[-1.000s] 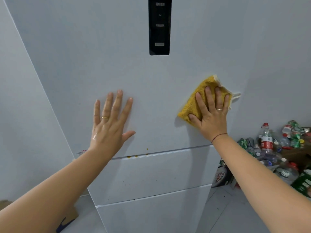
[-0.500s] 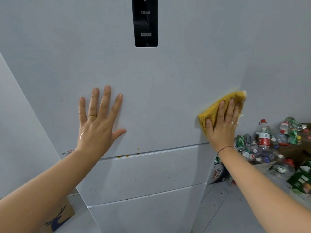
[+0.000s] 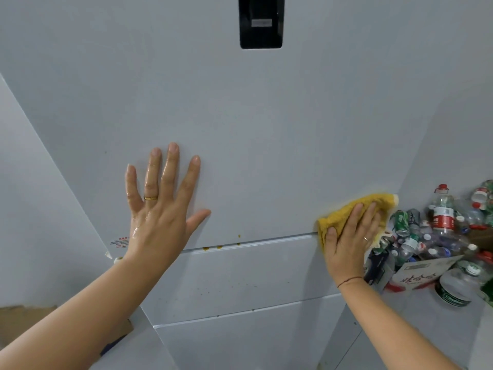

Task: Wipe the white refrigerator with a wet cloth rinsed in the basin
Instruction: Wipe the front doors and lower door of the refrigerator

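Observation:
The white refrigerator [image 3: 253, 124] fills the view, with a black control panel [image 3: 261, 22] at the top and two drawer fronts below. My left hand [image 3: 160, 209], wet and flat with spread fingers, rests on the upper door. My right hand [image 3: 349, 236] presses a yellow cloth [image 3: 346, 209] flat against the door's lower right corner, at the seam above the first drawer. Small brown-yellow stains [image 3: 218, 246] sit along that seam between my hands, with fine specks on the drawer front beneath. No basin is in view.
A heap of empty plastic bottles and cans [image 3: 440, 225] with a cardboard box [image 3: 421, 276] lies on the floor right of the refrigerator. Another cardboard box [image 3: 26, 319] sits low on the left. A white wall [image 3: 32, 198] flanks the left side.
My right hand has slid the cloth to the right and down the door to its lower right corner. My left hand stays flat on the door.

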`<state>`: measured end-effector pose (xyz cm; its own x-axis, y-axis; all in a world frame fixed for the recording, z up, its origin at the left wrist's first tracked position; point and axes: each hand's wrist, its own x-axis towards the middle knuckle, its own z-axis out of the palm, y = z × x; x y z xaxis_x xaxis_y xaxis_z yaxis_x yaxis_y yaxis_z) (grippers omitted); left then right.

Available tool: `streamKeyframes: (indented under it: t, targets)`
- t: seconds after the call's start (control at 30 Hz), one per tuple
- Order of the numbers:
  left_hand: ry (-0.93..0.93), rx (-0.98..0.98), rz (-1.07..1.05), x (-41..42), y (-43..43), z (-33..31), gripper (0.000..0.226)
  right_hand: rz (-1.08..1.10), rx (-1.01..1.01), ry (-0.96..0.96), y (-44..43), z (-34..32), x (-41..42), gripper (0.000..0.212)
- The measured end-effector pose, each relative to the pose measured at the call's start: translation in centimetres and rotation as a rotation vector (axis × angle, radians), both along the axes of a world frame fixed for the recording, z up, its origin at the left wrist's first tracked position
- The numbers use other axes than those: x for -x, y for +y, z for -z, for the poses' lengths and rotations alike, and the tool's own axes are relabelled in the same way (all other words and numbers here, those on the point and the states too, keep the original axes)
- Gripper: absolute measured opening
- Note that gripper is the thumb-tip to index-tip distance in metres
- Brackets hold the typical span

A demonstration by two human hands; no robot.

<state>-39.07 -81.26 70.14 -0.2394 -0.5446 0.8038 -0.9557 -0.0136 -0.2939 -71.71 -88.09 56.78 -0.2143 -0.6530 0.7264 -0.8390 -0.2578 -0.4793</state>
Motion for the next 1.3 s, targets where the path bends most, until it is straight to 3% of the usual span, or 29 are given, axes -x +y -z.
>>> streamKeyframes:
  t: [0.3,0.6,0.87,1.1,1.3]
  targets:
    - [0.022,-0.031,0.003,-5.4,1.5,1.6,0.071,-0.039,0.152,0.037,0.7,-1.5,-11.8,0.064]
    - [0.012,-0.077,0.01,-12.3,3.7,2.5,0.063,-0.086,0.251,0.207,3.2,0.0,-24.8,0.064]
    - [0.004,-0.105,0.171,-15.0,4.4,1.9,0.06,-0.151,0.337,0.327,5.2,1.1,-35.1,0.065]
    - [-0.05,-0.149,0.146,-15.5,4.7,1.8,0.076,-0.347,0.408,0.553,6.4,2.1,-38.7,0.031]
    - [-0.067,-0.147,0.144,-15.5,4.8,1.8,0.08,-0.371,0.439,0.554,7.6,2.5,-37.8,0.021]
